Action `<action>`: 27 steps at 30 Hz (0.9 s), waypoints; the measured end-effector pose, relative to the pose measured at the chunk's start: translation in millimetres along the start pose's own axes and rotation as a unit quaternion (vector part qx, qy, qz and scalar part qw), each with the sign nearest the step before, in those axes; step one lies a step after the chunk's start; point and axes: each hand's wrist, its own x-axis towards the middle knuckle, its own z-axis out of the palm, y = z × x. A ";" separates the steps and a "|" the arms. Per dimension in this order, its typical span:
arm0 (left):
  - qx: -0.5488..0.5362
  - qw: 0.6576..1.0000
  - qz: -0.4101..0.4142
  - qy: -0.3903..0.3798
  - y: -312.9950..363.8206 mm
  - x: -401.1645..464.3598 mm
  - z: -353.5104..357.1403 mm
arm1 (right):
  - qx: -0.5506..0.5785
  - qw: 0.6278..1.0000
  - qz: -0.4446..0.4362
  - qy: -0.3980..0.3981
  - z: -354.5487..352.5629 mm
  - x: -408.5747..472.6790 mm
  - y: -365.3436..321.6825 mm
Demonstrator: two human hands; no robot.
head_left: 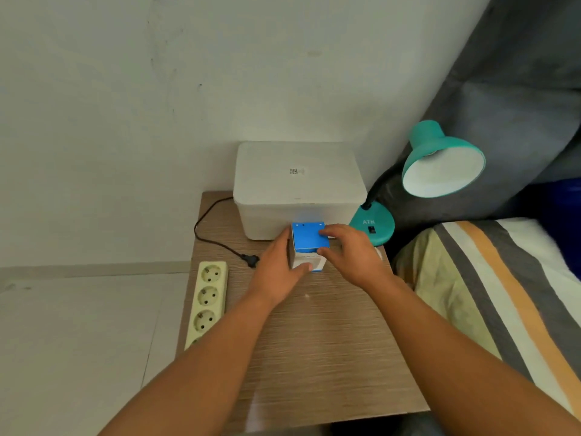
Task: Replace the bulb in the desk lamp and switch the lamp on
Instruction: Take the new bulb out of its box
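Note:
A small blue and white bulb box stands on the wooden table, just in front of a white bin. My left hand grips its left side with the thumb across the front. My right hand rests on its blue top flap, fingers at the right edge. A teal desk lamp stands at the table's back right, its shade tilted toward me; I cannot tell if a bulb is inside. Its round base carries a black switch. The lamp's black plug lies loose on the table.
A white lidded plastic bin fills the back of the table. A cream power strip with several sockets lies along the left edge. A bed with a striped cover and a grey headboard stand to the right. The floor is pale tile.

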 end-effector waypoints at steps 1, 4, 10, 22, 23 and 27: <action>-0.002 1.000 -0.008 -0.005 -1.5 2.2 1.1 | -0.001 1.000 -0.003 0.002 0.4 1.6 0.7; -0.025 0.999 -0.019 -0.009 -8.4 6.3 4.2 | -0.001 1.000 -0.008 0.002 0.5 3.5 2.5; 0.000 1.000 -0.016 0.010 -14.0 4.1 5.9 | 0.061 0.997 0.007 0.045 -4.4 3.8 -0.2; 0.023 1.000 0.003 -0.007 -12.4 8.5 1.7 | 0.140 0.983 0.046 0.109 -2.9 10.0 -7.5; 0.023 1.000 0.004 -0.008 -12.4 8.8 1.0 | 0.153 0.980 0.051 0.120 -2.1 7.0 -5.5; 0.017 1.000 0.000 -0.012 -11.2 8.7 -0.7 | 0.115 0.983 0.072 0.126 6.6 0.0 1.5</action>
